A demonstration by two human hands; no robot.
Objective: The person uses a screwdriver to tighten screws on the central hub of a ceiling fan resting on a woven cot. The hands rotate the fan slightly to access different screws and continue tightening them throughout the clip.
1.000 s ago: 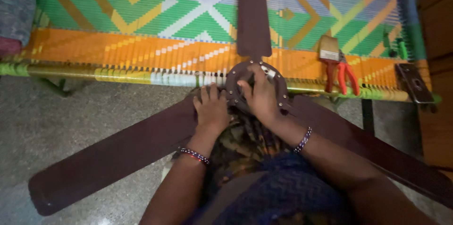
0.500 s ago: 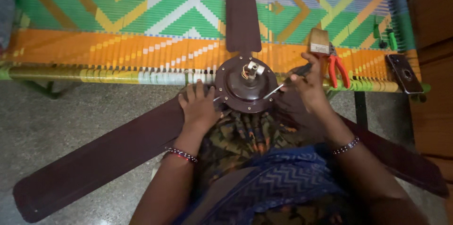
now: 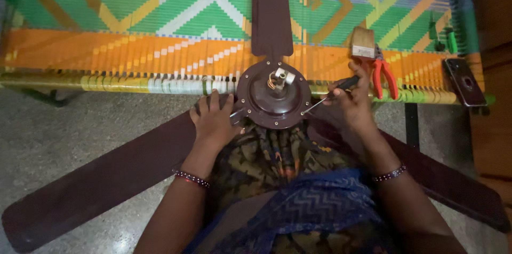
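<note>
Nearest the camera, the person's lap is covered by patterned dark cloth and a blue wrap, and both forearms, each with a beaded bracelet, reach forward over it. The left hand (image 3: 213, 121) lies flat and open, fingers spread, pressing on the base of the left fan blade (image 3: 101, 179) right beside the motor housing. The right hand (image 3: 349, 103) is closed around the dark handle of a screwdriver (image 3: 330, 97), whose thin shaft slants down and leftward so that the tip meets the rim of the ceiling fan motor (image 3: 273, 94).

The motor, a round brown housing ringed with screws and topped by a short shaft with wires, sits between the two hands, just ahead of the lap. Another blade (image 3: 426, 174) runs out under the right forearm, and a third blade (image 3: 272, 9) stretches away from the motor across the woven cot (image 3: 133, 46), its webbing patterned in orange, green, yellow and blue.

Just beyond the right hand, on the cot, lie a paintbrush (image 3: 364, 43) and red-handled pliers (image 3: 383, 73), touching each other. Farther right rests a phone (image 3: 464, 81). A speckled floor (image 3: 53, 131) spreads beyond the left hand.
</note>
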